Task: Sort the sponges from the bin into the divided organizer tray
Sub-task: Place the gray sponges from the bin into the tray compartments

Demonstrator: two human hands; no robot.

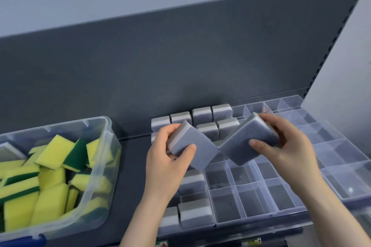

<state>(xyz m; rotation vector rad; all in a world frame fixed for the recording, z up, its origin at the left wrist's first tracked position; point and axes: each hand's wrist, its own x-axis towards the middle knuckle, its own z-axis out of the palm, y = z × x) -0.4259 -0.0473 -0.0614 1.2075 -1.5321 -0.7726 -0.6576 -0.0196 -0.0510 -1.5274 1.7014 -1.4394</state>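
Grey sponge (197, 147) in left hand (166, 158), another sponge (246, 139) in right hand (285, 142) above organizer tray (251, 200)

Two grey sponges (195, 144) (248, 138) tilt above the clear divided tray (251, 196); yellow-green sponges (54, 152) fill the bin (100, 166).

Two bare hands in frame, left hand (166, 158) and right hand (285, 146). No gloves, no rings, no watch or bands at either wrist. Forearms bare all the way to the bottom edge of the frame, no sleeve cuff visible anywhere. Fingers (259, 144) slim, nails short and unpainted where visible, e.g. on the right thumb. No tattoos, plasters or markings on either arm. Nothing else of the person in view.
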